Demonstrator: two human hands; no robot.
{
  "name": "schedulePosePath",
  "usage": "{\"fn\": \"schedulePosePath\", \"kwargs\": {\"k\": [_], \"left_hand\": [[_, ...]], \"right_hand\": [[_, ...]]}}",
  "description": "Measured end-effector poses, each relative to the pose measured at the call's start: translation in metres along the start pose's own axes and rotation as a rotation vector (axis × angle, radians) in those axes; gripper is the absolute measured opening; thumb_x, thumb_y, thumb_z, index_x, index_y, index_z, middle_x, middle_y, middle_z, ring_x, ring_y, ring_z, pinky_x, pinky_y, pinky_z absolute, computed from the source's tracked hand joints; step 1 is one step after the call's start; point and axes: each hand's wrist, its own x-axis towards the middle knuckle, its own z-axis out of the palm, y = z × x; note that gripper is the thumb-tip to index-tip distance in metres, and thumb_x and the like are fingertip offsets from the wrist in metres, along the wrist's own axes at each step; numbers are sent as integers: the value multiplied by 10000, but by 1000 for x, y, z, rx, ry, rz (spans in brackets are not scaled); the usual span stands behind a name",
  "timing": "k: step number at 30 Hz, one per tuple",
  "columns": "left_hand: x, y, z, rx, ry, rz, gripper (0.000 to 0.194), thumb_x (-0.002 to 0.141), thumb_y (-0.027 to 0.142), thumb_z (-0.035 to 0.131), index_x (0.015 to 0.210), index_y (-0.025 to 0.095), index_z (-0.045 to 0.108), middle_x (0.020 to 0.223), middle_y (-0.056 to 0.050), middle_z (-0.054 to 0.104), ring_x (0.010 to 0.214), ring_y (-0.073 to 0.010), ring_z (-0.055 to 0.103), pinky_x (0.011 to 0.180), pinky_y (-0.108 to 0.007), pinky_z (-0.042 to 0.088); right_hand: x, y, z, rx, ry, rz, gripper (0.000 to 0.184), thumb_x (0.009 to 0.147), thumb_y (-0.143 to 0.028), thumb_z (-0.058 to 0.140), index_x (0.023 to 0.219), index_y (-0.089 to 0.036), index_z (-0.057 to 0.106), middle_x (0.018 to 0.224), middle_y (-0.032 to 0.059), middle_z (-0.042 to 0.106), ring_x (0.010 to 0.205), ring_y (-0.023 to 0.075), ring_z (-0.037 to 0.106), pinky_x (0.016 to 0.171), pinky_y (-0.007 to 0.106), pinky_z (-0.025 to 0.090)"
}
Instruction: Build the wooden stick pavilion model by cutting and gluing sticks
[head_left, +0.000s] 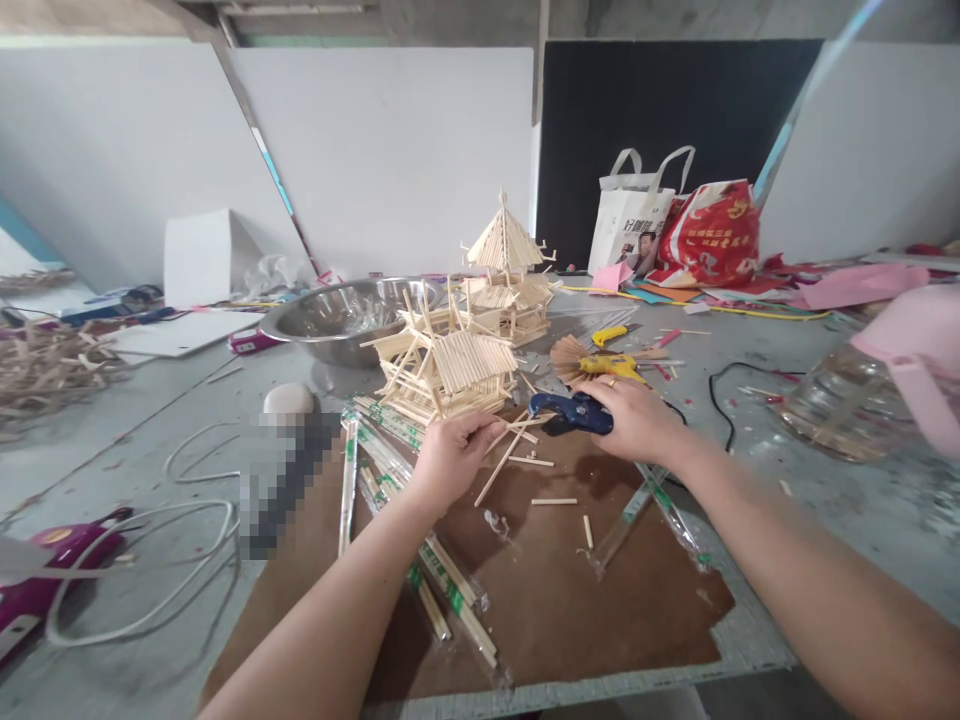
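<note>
My left hand [459, 452] is closed, with thumb and fingers pinching a thin wooden stick [517, 421]. My right hand [634, 415] grips a dark blue hand cutter [574, 411], its curved jaws pointing left at the end of that stick. Whether the jaws touch the wood I cannot tell. Just behind my left hand stands a small house model [469, 362] built of sticks, with a slatted roof. Farther back rises a second stick model with a pointed roof [504, 240]. Short cut pieces [555, 501] lie on the brown board [600, 620] beneath my hands.
Chopsticks in clear wrappers [450, 585] lie across the board's left part. Behind stands a metal basin [315, 325]. Yellow glue gun [611, 365] and its dark cord are at right, near a pink-topped clear jug [832, 400]. A white cable [217, 505] loops at left beside a purple power strip [67, 560].
</note>
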Motion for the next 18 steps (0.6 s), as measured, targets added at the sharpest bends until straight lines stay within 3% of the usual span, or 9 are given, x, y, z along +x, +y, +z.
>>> {"fn": "schedulePosePath", "kwargs": {"k": [18], "left_hand": [[0,4,-1,-34,-2,0,217,759,301,464,715,154,617,591,4,591,568,-99,516,538,-190,385]], "right_hand": [[-2,-6,0,-5,-47,-10,443,574,-182,526,1016,-182,507,933,77,576,876,220,509,759,323,370]]}}
